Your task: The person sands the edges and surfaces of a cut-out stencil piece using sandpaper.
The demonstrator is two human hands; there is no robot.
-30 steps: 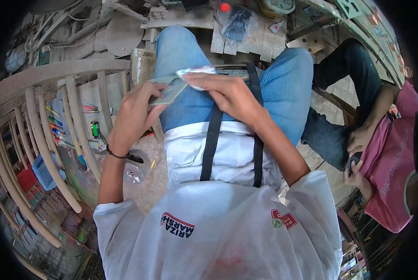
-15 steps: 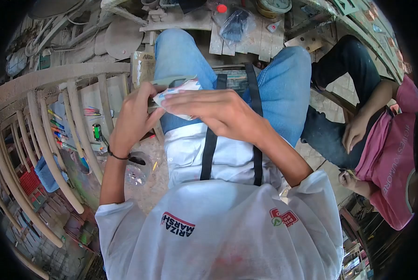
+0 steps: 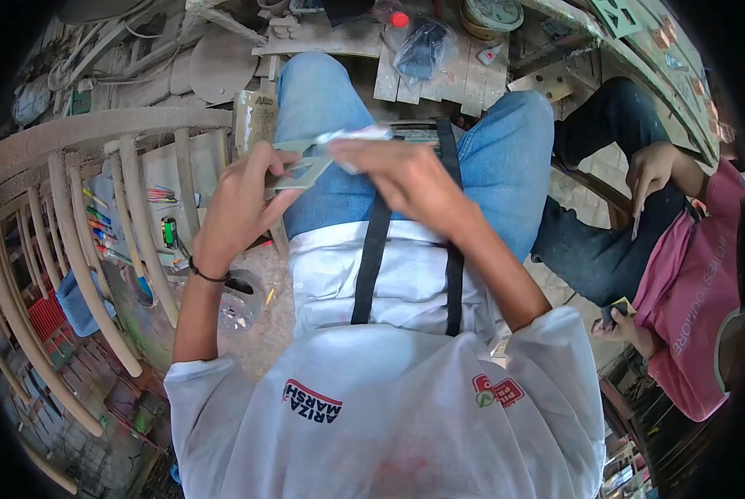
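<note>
My left hand (image 3: 243, 190), with a black band at the wrist, pinches a flat pale grey-green piece (image 3: 312, 170) with cut-out openings between thumb and fingers. The piece sits above my lap, close over the jeans. My right hand (image 3: 405, 173) is closed on a white crumpled cloth (image 3: 351, 135) with faint coloured marks. The cloth overlaps the far end of the piece in this view and is smeared by motion.
A wooden railing (image 3: 110, 118) stands at left. Ahead, a low slatted bench (image 3: 480, 81) bears a plastic-wrapped dark item (image 3: 422, 50) and a small white bottle (image 3: 490, 55). At right sits a person in a pink shirt (image 3: 693, 308), holding a small yellowish block (image 3: 620, 309).
My right hand and the cloth have moved forward and right along the flat piece, uncovering more of it. The neighbouring person's upper hand has risen, and their yellowish block now shows.
</note>
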